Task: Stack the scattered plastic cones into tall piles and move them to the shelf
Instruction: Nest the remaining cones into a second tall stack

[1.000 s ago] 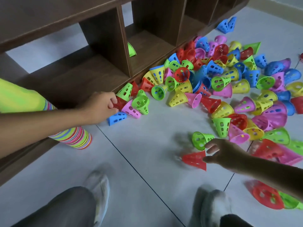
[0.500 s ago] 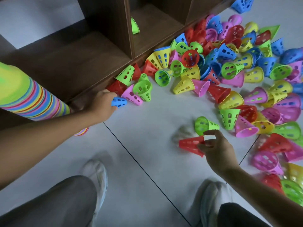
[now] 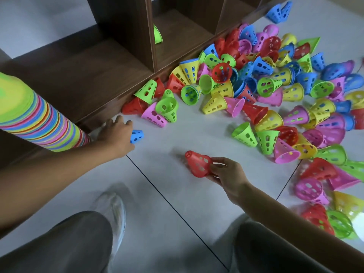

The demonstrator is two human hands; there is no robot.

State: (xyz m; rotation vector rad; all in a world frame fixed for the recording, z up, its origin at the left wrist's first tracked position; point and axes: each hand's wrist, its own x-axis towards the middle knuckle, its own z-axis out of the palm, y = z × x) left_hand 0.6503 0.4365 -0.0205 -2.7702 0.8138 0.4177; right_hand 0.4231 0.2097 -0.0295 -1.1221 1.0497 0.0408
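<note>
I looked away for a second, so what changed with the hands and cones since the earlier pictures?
The right hand closed on the red cone, which it was only reaching for, and drew it nearer. The left hand moved off the red cone by the shelf onto the blue cone. The tall stack and scattered pile stayed.

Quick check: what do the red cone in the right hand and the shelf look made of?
Red cone: thin moulded plastic, semi-gloss, judging by the uniform colour and punched holes. Shelf: dark brown wood-look board, matte, probably laminate, given its flat panels and faint grain.
</note>
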